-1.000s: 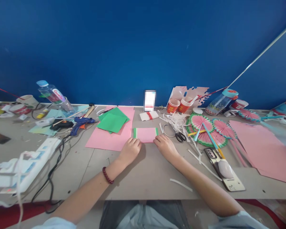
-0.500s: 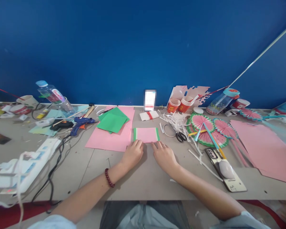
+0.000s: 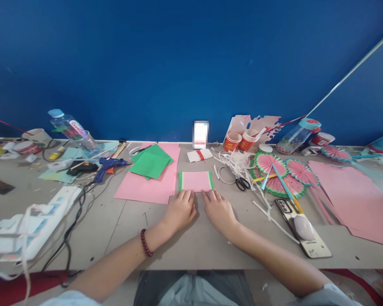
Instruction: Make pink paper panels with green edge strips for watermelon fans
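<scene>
A small pink paper sheet (image 3: 196, 181) with green and pale strips along its left and right ends lies flat on the table before me. My left hand (image 3: 181, 209) is at its near edge, fingers close together and fingertips on the paper. On the right part of the same edge rest the fingertips of my right hand (image 3: 219, 209), its index finger stretched forward. Both hands hold the sheet by this edge; my thumbs are mostly hidden beneath the hands. Green paper squares (image 3: 152, 161) lie on a larger pink sheet (image 3: 140, 187) to the left.
Scissors (image 3: 242, 183) lie by white paper strips (image 3: 236, 163). Pleated watermelon fans (image 3: 271, 163), a phone (image 3: 317, 248) and a mouse (image 3: 304, 227) are at right. At left are a glue gun (image 3: 110, 166), a power strip (image 3: 55, 221) and a bottle (image 3: 68, 125). Red paper cups (image 3: 232, 142) stand behind.
My left hand has slid a little to the right along the paper's near edge, with its fingers drawn closer together. My right hand has barely moved.
</scene>
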A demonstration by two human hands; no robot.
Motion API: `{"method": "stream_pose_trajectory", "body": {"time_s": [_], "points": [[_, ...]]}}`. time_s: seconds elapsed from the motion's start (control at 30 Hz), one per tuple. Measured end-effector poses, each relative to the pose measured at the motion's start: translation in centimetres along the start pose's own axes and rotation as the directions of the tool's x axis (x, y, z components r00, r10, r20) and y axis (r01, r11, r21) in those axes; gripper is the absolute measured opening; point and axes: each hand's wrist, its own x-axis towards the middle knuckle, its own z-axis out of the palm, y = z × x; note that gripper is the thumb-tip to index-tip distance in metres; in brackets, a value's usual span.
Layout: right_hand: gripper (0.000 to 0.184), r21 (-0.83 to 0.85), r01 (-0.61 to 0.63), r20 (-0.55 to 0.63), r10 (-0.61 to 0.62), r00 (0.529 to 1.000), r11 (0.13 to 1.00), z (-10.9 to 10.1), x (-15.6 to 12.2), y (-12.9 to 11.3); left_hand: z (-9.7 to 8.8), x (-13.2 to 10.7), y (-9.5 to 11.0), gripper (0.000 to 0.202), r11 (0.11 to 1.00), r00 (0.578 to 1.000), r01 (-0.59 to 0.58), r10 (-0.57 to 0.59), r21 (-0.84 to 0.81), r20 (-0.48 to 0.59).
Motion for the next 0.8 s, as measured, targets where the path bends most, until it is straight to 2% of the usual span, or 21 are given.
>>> {"method": "stream_pose_trajectory", "body": {"time_s": [0.37, 0.57, 0.67, 0.8], "points": [[0.04, -0.045, 0.019, -0.039, -0.021, 0.999, 0.999, 0.48, -0.11, -0.05, -0.65, 0.04, 0.37, 0.034, 1.0, 0.994, 0.011, -0.013, 0.018, 0.104], [0.048, -0.012, -0.008, -0.021, 0.008, 1.0, 1.0, 0.07, -0.04, -0.39, -0.74, 0.04, 0.56, 0.048, 1.0, 0.997, 0.018, -0.018, 0.01, 0.081], [0.053, -0.018, -0.008, -0.003, 0.008, 1.0, 1.0, -0.09, 0.02, -0.52, -0.8, 0.11, 0.57, 0.047, 1.0, 0.996, 0.018, -0.019, 0.007, 0.09], [0.049, -0.036, 0.008, 0.008, -0.008, 1.0, 0.999, -0.08, 0.06, -0.46, -0.85, 0.13, 0.48, 0.046, 1.0, 0.995, 0.018, -0.019, 0.014, 0.097]]}}
